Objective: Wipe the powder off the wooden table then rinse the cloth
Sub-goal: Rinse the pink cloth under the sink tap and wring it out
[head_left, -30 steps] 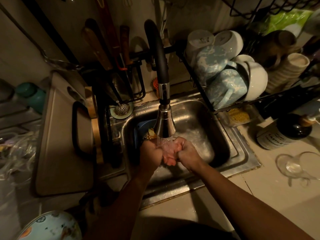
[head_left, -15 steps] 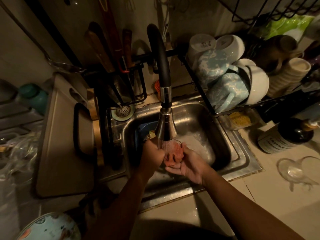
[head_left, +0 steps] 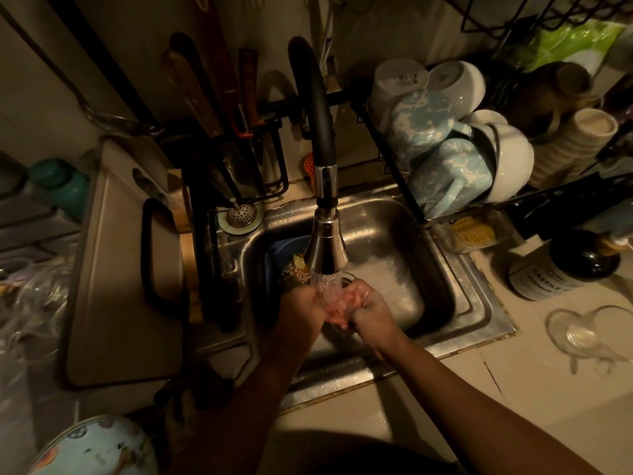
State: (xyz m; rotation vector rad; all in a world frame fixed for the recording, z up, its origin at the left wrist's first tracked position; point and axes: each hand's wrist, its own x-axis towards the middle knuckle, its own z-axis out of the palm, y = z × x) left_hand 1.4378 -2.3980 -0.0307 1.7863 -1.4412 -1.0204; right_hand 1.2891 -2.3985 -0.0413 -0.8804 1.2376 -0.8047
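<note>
We hold the cloth (head_left: 337, 308) bunched between both grips, left hand (head_left: 301, 303) and right hand (head_left: 371, 311) each curled tight on one end, its length running side to side right under the running tap (head_left: 325, 248). Neither hand is nearer. The sink (head_left: 394, 228) has open room to the right; a bowl (head_left: 274, 252) crowds the left

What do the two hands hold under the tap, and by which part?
Both hands grip a bunched pink cloth under the water stream: the left hand its left end, the right hand its right end.
</note>
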